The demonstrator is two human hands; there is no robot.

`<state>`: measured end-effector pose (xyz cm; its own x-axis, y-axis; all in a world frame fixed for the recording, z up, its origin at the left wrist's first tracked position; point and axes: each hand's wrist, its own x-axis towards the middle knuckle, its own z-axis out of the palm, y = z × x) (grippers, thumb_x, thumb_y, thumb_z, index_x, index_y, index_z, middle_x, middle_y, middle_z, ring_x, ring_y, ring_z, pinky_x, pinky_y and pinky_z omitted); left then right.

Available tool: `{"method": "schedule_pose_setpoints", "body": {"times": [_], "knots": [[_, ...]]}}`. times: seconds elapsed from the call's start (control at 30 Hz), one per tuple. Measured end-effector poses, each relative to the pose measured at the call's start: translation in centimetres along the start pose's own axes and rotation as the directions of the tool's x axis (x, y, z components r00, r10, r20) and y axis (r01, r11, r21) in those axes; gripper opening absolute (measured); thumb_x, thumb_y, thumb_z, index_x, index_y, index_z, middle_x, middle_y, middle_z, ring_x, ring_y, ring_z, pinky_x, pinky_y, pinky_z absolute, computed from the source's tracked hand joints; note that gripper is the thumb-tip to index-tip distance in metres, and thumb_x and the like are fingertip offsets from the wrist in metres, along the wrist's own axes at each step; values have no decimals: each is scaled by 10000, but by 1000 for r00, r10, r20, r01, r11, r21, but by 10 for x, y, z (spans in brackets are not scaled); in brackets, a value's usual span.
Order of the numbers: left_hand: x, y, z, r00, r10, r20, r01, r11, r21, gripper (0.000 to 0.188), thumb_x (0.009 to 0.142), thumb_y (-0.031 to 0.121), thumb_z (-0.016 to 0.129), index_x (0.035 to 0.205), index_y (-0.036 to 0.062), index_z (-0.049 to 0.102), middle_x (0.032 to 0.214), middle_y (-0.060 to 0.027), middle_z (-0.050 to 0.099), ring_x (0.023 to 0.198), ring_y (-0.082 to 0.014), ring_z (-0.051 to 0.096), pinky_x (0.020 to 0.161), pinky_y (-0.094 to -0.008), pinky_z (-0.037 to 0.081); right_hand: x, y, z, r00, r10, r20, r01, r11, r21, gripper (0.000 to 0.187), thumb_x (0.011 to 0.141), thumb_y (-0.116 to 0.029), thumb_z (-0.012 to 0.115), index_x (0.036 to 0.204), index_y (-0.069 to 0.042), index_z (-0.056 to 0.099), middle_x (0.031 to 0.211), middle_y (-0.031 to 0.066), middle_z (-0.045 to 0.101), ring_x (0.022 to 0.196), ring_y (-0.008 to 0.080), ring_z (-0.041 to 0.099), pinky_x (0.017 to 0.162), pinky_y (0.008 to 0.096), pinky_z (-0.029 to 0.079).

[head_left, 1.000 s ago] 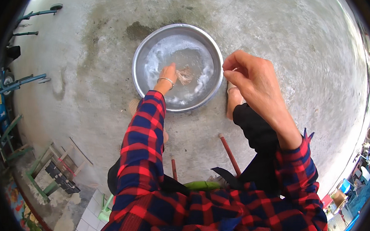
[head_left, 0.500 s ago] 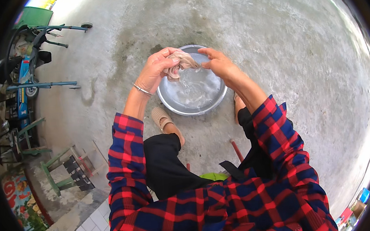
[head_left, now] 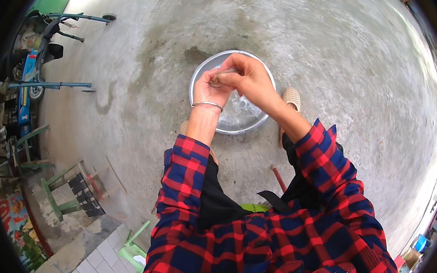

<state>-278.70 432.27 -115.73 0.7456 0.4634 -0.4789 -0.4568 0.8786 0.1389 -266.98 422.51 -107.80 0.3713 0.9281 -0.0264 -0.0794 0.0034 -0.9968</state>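
Above a round grey metal basin (head_left: 272, 108) with water (head_left: 242, 112) in it, my two hands meet close together. Between them is a small bunched, wet-looking cloth (head_left: 221, 77), mostly hidden by my fingers. My left hand (head_left: 207, 91), with a bangle (head_left: 207, 105) on its wrist, is turned palm up and closed around the cloth from the left. From the right, my right hand (head_left: 253, 82) comes over the top, its fingers curled and pinching the cloth. Both hands stay above the water.
The basin stands on a concrete floor (head_left: 355, 78) between my feet; a beige shoe (head_left: 291, 97) shows at the right. On the left are a blue wheeled frame (head_left: 50, 85), a small green wooden chair (head_left: 52, 199) and a pale green stool (head_left: 133, 252).
My hands, formerly apart with the cloth hanging between them, have come together. The left hand moved right and turned palm up. The cloth is now bunched up and mostly covered.
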Motion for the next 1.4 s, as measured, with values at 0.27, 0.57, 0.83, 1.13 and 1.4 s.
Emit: {"method": "schedule_pose_setpoints", "body": {"times": [0.27,0.57,0.83,1.13,1.4], "knots": [[-30,-7,39,943,151,296,-171,984,43,466,998,194,406,1448,91,346,1502,-166,333,1394,-358,294,1149,-494,245,-11,-9,38,813,-520,260,486,363,-795,198,774,-219,684,834,-60,582,1042,161,598,1040,323,550,866,405,426],[-43,-19,40,964,194,182,-218,969,119,515,1005,389,437,1394,54,397,1429,-83,422,1320,-215,392,1113,-386,302,16,14,44,995,69,-70,-93,897,-432,657,947,-452,422,1359,55,346,1455,318,268,1385,481,183,1154,511,113],[-38,-33,43,955,205,214,-254,939,231,549,1012,276,436,1470,17,280,1506,-99,337,1384,-221,318,1151,-353,239,32,44,47,980,-14,-200,-72,905,-419,813,953,-602,332,1439,49,312,1527,255,228,1461,320,110,1175,369,83],[-31,6,29,924,312,220,-372,869,327,799,962,554,423,1499,17,174,1577,-109,166,1433,-259,204,1160,-407,204,-22,26,76,992,-113,53,125,900,-417,698,978,-485,388,1488,-30,247,1573,218,72,1468,310,67,1177,399,88],[-46,-37,46,958,217,189,-259,935,241,550,993,330,469,1439,40,331,1457,-96,405,1308,-201,431,1111,-346,319,35,38,35,981,-56,-186,-17,929,-370,792,965,-541,295,1429,101,269,1509,304,212,1440,398,138,1177,424,73]]}}
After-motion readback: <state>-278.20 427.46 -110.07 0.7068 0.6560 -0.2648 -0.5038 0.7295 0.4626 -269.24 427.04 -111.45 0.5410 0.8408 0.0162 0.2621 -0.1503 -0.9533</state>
